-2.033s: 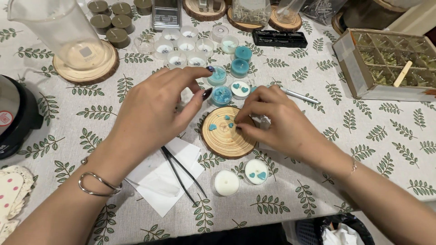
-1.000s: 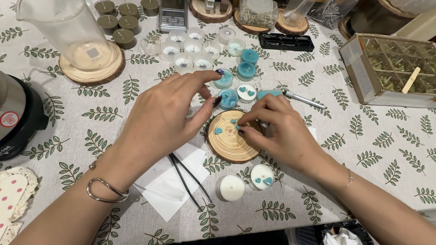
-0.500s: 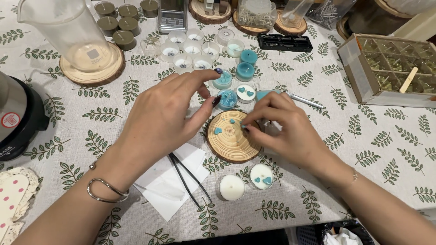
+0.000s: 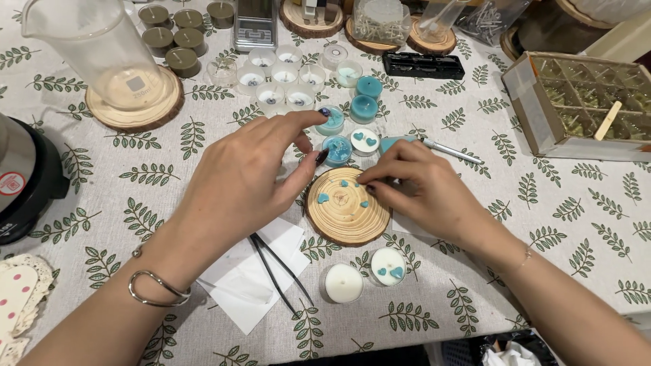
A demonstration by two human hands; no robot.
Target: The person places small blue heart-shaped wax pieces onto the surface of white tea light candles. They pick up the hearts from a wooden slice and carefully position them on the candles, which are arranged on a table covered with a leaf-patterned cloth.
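I see the right hand [image 4: 420, 186] resting on the right edge of the round wood slice [image 4: 347, 207], thumb and forefinger pinched together over a small blue wax heart [image 4: 364, 203] — whether they grip anything I cannot tell. More blue hearts lie on the slice. The left hand [image 4: 247, 176] hovers left of it, fingers loosely spread, forefinger reaching toward a blue tealight [image 4: 331, 120] — not holding anything. Black tweezers [image 4: 274, 268] lie on white paper [image 4: 251, 274], near side. Two white tealights [image 4: 366, 274] sit nearer still.
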